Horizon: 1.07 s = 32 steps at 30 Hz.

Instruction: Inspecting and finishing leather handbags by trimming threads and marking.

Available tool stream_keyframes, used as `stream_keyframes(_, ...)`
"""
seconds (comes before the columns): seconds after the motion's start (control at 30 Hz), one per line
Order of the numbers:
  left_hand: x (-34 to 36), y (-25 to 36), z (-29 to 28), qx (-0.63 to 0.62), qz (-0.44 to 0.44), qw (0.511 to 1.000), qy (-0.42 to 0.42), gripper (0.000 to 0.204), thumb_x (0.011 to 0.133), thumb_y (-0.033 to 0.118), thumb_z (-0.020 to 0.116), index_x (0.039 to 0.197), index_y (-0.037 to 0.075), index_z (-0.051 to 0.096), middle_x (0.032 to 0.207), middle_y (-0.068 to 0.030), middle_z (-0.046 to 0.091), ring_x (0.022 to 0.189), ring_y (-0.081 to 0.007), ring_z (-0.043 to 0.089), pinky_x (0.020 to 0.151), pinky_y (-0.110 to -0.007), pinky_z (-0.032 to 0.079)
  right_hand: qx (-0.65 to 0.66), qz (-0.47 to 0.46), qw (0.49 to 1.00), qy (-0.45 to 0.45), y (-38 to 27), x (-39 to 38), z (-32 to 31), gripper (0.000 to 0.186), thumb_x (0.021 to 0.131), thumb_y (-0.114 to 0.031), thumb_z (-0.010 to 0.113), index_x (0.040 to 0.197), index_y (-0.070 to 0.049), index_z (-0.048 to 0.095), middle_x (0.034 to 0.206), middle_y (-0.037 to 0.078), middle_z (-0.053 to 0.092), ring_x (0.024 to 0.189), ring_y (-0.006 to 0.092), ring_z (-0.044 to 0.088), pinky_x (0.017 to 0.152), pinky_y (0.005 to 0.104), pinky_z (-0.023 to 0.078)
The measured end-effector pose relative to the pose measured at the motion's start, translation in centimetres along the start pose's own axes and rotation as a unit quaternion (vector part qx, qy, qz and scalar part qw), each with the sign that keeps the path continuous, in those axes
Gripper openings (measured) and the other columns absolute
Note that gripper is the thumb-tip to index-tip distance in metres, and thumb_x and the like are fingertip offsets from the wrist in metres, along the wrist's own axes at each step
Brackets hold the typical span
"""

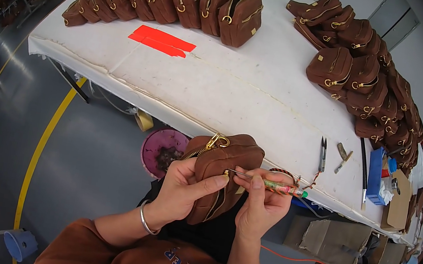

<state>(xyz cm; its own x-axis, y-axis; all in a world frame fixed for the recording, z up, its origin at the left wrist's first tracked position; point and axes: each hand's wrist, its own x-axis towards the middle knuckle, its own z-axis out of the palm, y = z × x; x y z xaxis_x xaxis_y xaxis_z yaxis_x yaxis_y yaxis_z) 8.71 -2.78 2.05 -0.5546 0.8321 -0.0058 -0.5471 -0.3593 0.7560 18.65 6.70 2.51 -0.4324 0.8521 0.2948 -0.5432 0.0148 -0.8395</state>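
A brown bag (238, 153) with gold zippers and a gold clasp is held over my lap, at the table's front edge. My left hand (189, 184) grips its near side, the thumb pressed beside a zipper pull (226, 173). In my right hand (262, 202) is a thin pointed tool (275, 187) with a patterned, green-ended handle. Its metal tip reaches the bag by that zipper pull. A twisted cord (293, 177) shows just beyond the right hand; where it attaches is hard to make out.
The white table (231, 79) bears a row of brown bags (188, 5) and a pile of similar bags (371, 80). Red strips (162, 41), snips (323, 153), a blue bin (377, 179) and a cardboard box (397, 202) lie there too. A pink tub (150, 144) stands below.
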Motion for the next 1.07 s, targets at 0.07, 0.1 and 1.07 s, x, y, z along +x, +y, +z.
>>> stream_keyframes(0.07,-0.1,0.0,-0.1,-0.001,0.000,1.000,-0.006,0.024,0.092,0.002,0.066,0.116,-0.002,0.065,0.105,-0.0055,0.069,0.092,-0.0084,0.064,0.081,-0.024,0.053,-0.005,-0.002,1.000,0.000,-0.1,0.0,0.1,0.020,0.092,0.007,0.057,0.106,0.002,0.045,0.095,0.022,0.064,0.089,0.0313,0.070,0.078,0.0372,0.063)
stream_keyframes(0.1,-0.1,0.0,-0.1,-0.001,0.000,1.000,-0.005,0.024,0.092,0.002,0.066,0.116,-0.002,0.065,0.105,-0.0055,0.069,0.092,-0.0084,0.064,0.081,-0.024,0.053,-0.005,-0.001,1.000,0.000,-0.1,-0.1,0.1,0.020,0.092,0.007,0.057,0.106,0.002,0.045,0.095,0.022,0.064,0.089,0.0313,0.070,0.078,0.0372,0.063)
stream_keyframes(1.07,2.3,2.2,-2.1,-0.141,-0.061,0.987,0.053,0.040,0.095,0.016,0.062,0.132,0.003,0.054,0.118,-0.0089,0.066,0.104,-0.0135,0.064,0.094,-0.029,0.050,-0.211,-0.226,0.948,-0.070,0.7,-1.0,1.3,0.013,0.085,0.008,0.069,0.091,-0.001,0.062,0.108,0.019,0.065,0.100,0.0388,0.069,0.087,0.0425,0.058)
